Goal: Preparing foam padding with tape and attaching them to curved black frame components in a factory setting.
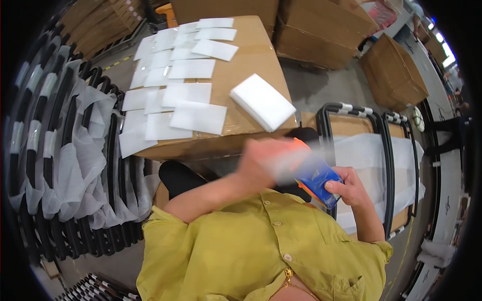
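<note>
My right hand point(350, 186) grips a blue and orange tape dispenser point(320, 181), thumb pressed on its blue side. Close to the dispenser's far end is my left hand point(258, 161), smeared by motion. A whitish blur runs from its fingers across the dispenser; whether they hold it, I cannot tell. Beyond my hands stands a large cardboard box point(251, 55). White foam sheets point(198, 118) overlap in rows over its left part, some with shiny clear strips at their edges. On its right near corner sits a thick stack of white foam sheets point(263, 103).
Black tubular frames point(37, 130) wrapped in white film crowd the left side. More black frames point(384, 165) with white sheeting stand at the right. Further cardboard boxes point(321, 35) are behind, and another carton point(394, 72) sits by a long grey rail. Other people appear at the far right.
</note>
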A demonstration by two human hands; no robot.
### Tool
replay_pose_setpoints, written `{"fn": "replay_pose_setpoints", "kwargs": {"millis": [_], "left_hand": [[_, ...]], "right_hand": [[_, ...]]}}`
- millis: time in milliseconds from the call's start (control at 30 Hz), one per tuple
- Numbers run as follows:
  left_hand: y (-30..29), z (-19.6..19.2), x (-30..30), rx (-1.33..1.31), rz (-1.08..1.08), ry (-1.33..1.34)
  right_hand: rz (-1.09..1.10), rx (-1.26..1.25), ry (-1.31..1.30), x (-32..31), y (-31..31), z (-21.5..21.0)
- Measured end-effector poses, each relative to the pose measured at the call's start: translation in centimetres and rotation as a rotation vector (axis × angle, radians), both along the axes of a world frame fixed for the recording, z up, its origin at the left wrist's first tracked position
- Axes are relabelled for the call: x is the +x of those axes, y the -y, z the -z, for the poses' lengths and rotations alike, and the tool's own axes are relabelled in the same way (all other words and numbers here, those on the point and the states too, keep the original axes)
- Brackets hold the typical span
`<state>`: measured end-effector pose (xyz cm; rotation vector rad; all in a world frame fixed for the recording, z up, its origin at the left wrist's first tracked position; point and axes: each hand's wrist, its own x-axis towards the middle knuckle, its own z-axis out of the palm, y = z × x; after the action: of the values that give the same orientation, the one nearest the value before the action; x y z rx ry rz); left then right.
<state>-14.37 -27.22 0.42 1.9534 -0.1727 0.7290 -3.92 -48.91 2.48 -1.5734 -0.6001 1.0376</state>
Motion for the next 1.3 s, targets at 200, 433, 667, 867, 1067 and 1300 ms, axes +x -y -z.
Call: {"fn": "replay_pose_setpoints", "kwargs": {"millis": [200,433,667,867,1067,1300], "left_hand": [[1.7,-4.9,-0.1,0.368,0.245,0.413],[-17.2,-2.5,4.6,1.054,-0.73,-0.053],[-25.1,4.8,7.5,1.353,-0.785,-0.358],[-25.0,6.2,9.4,1.342,-0.825,-0.514],[-24.4,6.5,10.2,1.29,-0.788,-0.76],[-23.6,4.8,9.7,1.067,-0.723,-0.776]], "right_hand": [[0.205,-0.186,0.001,2.7,-0.9,2.7],[0.384,0.072,-0.126,2.1,1.5,1.7],[0.379,0.016,-0.19,1.9,1.0,3.0],[0.4,-0.047,-0.187,2.7,0.9,3.6],[0.371,-0.051,-0.186,2.8,0.1,3.2],[0.333,-0.004,-0.209,2.4,0.0,2.8]]}}
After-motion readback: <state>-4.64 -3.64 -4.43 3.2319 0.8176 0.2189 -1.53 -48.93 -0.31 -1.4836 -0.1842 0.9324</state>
